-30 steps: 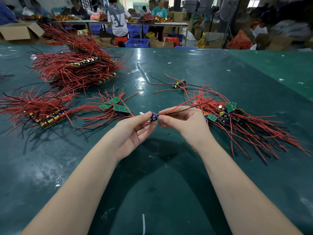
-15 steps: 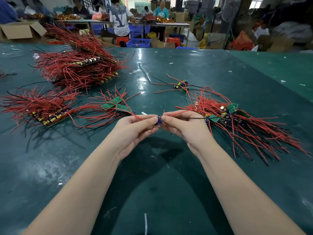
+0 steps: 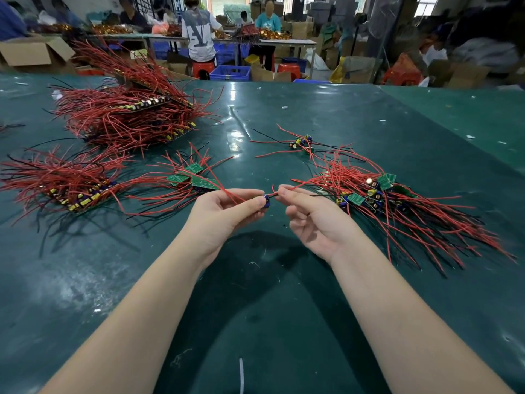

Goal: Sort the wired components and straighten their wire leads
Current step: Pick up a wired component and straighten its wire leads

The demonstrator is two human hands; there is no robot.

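Observation:
My left hand [image 3: 224,214] pinches a small wired component [image 3: 265,199] with a blue part, held above the green table [image 3: 255,280]. Its red lead runs back over my left fingers. My right hand [image 3: 315,220] pinches the component's other leads, one black and one red, between thumb and forefinger just right of the part. An unsorted heap of boards with red wires [image 3: 392,206] lies to the right of my right hand. A small group of green boards [image 3: 193,177] sits beyond my left hand.
Two neat stacks of wired boards lie at the left [image 3: 71,186] and far left [image 3: 133,115]. A few loose components [image 3: 301,142] rest in the middle distance. Beyond the table edge, people work at another bench, with boxes [image 3: 34,52] and blue crates [image 3: 230,72].
My hands have drawn slightly apart. The right hand has slid off the component along its leads, and its lower fingers have loosened. The left hand keeps its hold.

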